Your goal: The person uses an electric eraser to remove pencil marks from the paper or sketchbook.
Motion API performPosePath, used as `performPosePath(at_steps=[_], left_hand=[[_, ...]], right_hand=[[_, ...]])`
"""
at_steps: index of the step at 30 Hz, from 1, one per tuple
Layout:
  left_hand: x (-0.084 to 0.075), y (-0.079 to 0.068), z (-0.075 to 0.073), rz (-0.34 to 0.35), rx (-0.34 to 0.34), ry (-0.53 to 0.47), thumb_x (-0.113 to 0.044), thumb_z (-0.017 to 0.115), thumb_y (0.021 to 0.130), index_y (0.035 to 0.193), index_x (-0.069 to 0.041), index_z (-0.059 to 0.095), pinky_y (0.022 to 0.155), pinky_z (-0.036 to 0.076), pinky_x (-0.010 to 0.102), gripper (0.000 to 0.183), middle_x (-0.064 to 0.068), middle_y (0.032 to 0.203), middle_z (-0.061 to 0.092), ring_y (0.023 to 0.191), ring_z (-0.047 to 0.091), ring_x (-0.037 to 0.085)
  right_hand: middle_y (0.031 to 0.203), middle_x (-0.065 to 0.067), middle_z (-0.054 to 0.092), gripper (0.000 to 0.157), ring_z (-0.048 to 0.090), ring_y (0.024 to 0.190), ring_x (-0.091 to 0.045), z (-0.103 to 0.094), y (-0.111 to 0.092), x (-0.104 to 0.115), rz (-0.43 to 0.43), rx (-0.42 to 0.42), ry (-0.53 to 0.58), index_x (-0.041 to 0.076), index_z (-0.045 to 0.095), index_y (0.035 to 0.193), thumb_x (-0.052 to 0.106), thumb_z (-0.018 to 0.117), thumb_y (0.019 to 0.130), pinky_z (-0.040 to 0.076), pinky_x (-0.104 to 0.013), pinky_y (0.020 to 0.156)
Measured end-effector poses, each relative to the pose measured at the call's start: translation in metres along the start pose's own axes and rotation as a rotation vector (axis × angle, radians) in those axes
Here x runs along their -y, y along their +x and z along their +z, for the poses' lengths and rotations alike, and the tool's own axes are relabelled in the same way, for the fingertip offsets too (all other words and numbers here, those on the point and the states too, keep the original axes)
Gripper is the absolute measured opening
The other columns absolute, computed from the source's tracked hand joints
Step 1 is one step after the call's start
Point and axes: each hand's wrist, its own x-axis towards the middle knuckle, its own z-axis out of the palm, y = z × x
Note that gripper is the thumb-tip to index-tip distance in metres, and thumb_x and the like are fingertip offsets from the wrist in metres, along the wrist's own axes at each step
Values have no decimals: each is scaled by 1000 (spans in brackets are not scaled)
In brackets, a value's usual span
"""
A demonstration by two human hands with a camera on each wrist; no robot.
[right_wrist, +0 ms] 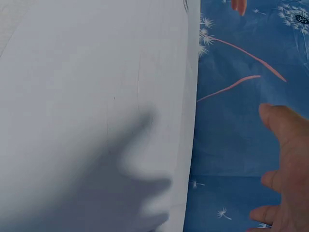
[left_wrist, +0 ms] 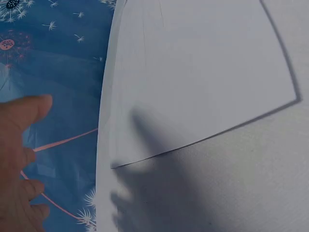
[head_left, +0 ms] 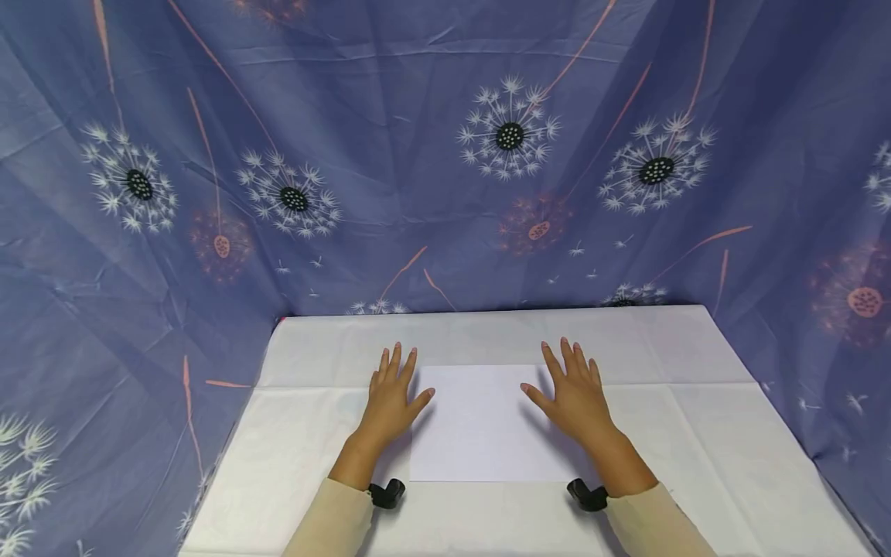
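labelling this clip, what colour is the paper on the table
The paper is white, seen best in the head view.

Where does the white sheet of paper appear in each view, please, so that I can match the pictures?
Head: the paper lies below centre.
Left wrist: the paper spans the upper middle and right, two corners showing.
Right wrist: the paper covers most of the left and middle.
Shared landmark: the blue flowered cloth, at left and right respectively in the wrist views.

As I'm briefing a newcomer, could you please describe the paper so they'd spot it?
Find the white tablecloth before the blue dandelion backdrop. The paper lies mostly between the left hand and right hand. Its crisp rectangular outline sets it apart from the creased tablecloth.
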Motion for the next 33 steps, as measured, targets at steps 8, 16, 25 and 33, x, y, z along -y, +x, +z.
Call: performPosePath(at_steps=[8,16,25,33], left_hand=[[3,-2,1,-22,25,-89,-39,65,98,155,-6,39,124,22,62,71,20,166,26,156,17,43],[7,-9,6,32,68,-60,-33,67,97,148,-4,51,124,26,60,61,18,162,37,153,26,44],[11,-17,8,115,159,9,-32,71,94,145,-11,57,122,30,59,57,12,160,42,152,31,40],[10,-21,7,134,255,-7,-35,74,91,144,-14,58,123,27,61,60,13,160,42,152,30,40]], right_hand=[[165,-30,18,85,15,153,-51,-3,-5,-7,21,10,4,9,28,160,56,58,97,14,-69,122],[161,-34,25,79,23,149,-54,-4,-11,-17,32,-13,-4,2,37,155,48,63,97,23,-69,119],[160,-36,26,77,25,147,-56,-10,-19,-28,67,20,-7,-1,36,155,43,63,98,26,-70,117],[155,-40,31,75,31,142,-58,-11,-25,-39,79,13,-10,-7,38,151,38,63,97,30,-71,114]])
